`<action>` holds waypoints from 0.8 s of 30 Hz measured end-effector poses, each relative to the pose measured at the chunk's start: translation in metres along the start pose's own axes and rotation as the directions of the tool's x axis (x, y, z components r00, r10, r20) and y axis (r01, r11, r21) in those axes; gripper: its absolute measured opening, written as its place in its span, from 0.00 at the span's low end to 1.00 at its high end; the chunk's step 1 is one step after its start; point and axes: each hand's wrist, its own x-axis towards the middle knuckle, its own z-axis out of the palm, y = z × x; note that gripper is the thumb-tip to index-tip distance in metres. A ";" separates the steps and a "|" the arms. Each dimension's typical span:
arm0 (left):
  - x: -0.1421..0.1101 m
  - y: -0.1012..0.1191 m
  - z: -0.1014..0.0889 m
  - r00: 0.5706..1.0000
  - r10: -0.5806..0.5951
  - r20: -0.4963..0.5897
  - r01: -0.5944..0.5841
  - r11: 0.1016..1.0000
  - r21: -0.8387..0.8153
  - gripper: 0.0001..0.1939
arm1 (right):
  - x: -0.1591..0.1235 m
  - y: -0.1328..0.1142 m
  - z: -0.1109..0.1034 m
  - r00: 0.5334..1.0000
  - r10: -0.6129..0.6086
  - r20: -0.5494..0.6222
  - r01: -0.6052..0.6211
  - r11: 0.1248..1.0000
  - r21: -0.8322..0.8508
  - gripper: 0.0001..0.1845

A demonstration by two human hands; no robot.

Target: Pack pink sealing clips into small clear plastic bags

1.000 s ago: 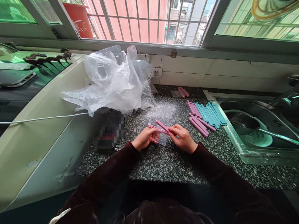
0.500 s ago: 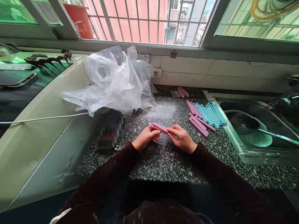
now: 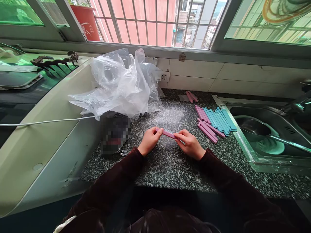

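Note:
Between my hands is a slim pink bag clip (image 3: pixel 167 133), tilted slightly down to the right, with a bit of clear plastic bag (image 3: pixel 168 130) behind it. My left hand (image 3: pixel 150 139) pinches its left end between thumb and fingers. At the other end, my right hand (image 3: pixel 189 144) grips it with thumb and fingertips. Whether more than one clip is held cannot be made out. To the right on the counter lie several loose pink clips (image 3: pixel 207 132) beside a pile of teal clips (image 3: pixel 220 119).
A crumpled clear plastic bag (image 3: pixel 123 84) fills the back left, above a blurred-out dark object (image 3: pixel 114 134). Pink clips on a small bag (image 3: pixel 191 96) lie by the wall. A sink (image 3: pixel 252 161) holding a pan (image 3: pixel 254 125) borders the right. A white cable (image 3: pixel 48 122) crosses the left.
The pink clip has turned and now lies straight between my hands. My left hand has shifted up to its end, and the clear bag beneath shows less. The view has moved slightly.

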 end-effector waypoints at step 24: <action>0.006 -0.001 -0.010 0.910 0.348 0.226 -0.411 0.833 0.371 0.11 | 0.003 0.008 -0.013 0.995 0.099 -0.001 -0.099 0.994 0.041 0.08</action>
